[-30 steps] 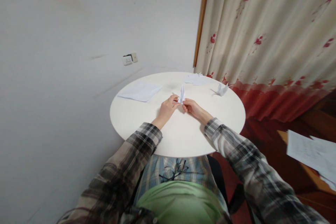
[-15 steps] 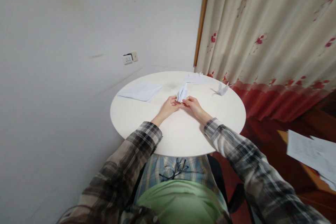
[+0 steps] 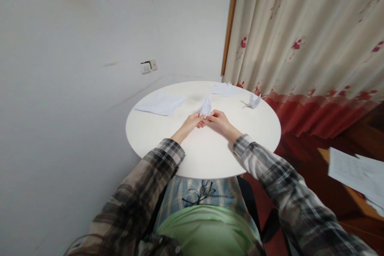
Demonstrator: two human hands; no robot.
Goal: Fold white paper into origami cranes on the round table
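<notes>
A small folded piece of white paper (image 3: 205,106) points away from me above the middle of the round white table (image 3: 207,156). Its near end is pinched between the fingers of my left hand (image 3: 192,123). My right hand (image 3: 220,119) is closed at the same near end, on the right side, thumb and fingertips together at the paper's edge. The fingers hide the bottom of the fold. To the right on the table stands a folded paper crane (image 3: 254,101).
White paper sheets (image 3: 160,103) lie on the table's left side. More paper (image 3: 222,89) lies at the far edge. Printed sheets (image 3: 351,170) rest on a wooden surface at right. A wall with a socket (image 3: 145,68) is at left, a floral curtain (image 3: 300,48) at right.
The folded paper has turned and shifted slightly left, showing a broader face. My left hand has moved a little lower and changed its grip; my right hand stays nearly in place.
</notes>
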